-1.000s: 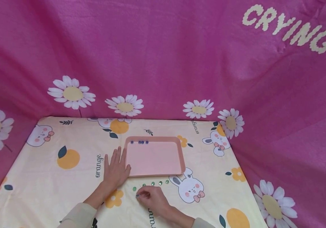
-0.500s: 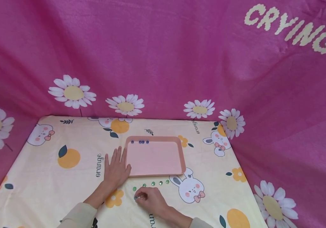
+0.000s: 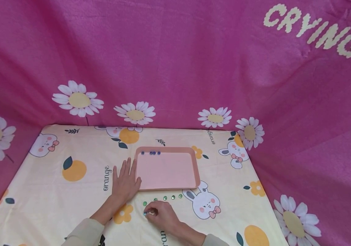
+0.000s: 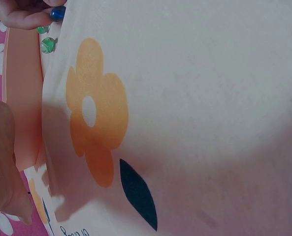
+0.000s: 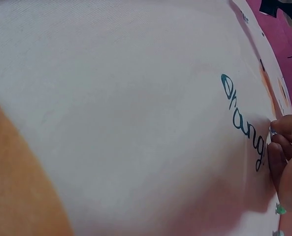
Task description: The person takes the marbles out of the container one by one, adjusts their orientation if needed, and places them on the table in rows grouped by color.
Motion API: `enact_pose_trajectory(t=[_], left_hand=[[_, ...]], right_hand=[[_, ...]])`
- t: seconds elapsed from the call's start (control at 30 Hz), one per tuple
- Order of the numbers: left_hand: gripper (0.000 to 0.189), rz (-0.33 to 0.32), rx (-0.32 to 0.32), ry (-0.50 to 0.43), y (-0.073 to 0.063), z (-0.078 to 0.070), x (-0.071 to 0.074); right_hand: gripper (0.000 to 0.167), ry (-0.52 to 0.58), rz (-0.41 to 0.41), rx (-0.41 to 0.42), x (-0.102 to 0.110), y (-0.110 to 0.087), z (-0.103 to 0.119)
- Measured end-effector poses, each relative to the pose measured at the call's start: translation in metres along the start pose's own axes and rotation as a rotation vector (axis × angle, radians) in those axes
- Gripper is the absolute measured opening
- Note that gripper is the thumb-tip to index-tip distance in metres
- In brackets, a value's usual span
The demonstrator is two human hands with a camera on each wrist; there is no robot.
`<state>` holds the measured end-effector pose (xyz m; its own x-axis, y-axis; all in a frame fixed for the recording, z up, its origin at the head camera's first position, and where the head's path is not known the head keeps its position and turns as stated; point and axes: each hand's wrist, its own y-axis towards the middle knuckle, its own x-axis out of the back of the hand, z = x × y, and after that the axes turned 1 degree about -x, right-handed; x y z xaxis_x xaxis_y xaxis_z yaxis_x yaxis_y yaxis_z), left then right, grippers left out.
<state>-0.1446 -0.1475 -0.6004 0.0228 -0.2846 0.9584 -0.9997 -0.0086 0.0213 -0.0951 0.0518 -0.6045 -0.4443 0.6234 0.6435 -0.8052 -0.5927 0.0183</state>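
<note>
In the head view my left hand lies flat with fingers spread on the tablecloth, touching the left side of a pink tray. My right hand is low over the cloth in front of the tray. Between its thumb and fingertips it pinches a blue glass marble, seen best in the left wrist view. Just beyond that hand, several green marbles form a loose row along the tray's near side. Inside the tray, several dark blue marbles sit along the far wall at the left.
A cream tablecloth printed with oranges, flowers and rabbits covers the table. Behind and at both sides hangs a magenta curtain with daisies, close to the table's edges.
My right hand has shifted slightly left with the blue marble at its fingertips, and the marble shows more now. The left hand and tray look unmoved.
</note>
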Motion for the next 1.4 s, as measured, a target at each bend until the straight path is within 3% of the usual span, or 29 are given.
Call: enact_pose_trajectory(t=[0.33, 0.5, 0.7, 1.07, 1.3, 1.4], left_hand=[[0.076, 0.008, 0.004, -0.013, -0.001, 0.000, 0.001], [0.076, 0.012, 0.006, -0.008, -0.001, 0.001, 0.000], [0.076, 0.013, 0.006, 0.022, 0.001, 0.002, 0.000], [0.077, 0.010, 0.000, 0.030, 0.001, 0.001, 0.001], [0.077, 0.017, 0.000, 0.005, 0.000, 0.001, 0.002], [0.077, 0.015, -0.004, 0.005, 0.000, 0.000, 0.002]], right_hand=[[0.014, -0.054, 0.003, 0.007, -0.002, 0.000, 0.000], [0.016, -0.012, 0.002, -0.010, 0.000, 0.001, 0.000], [0.015, 0.071, -0.055, -0.006, 0.015, 0.011, 0.004], [0.018, 0.068, -0.179, -0.019, 0.060, 0.060, 0.006], [0.019, 0.005, -0.250, -0.044, 0.074, 0.098, -0.008], [0.020, -0.016, -0.267, -0.091, 0.077, 0.115, -0.016]])
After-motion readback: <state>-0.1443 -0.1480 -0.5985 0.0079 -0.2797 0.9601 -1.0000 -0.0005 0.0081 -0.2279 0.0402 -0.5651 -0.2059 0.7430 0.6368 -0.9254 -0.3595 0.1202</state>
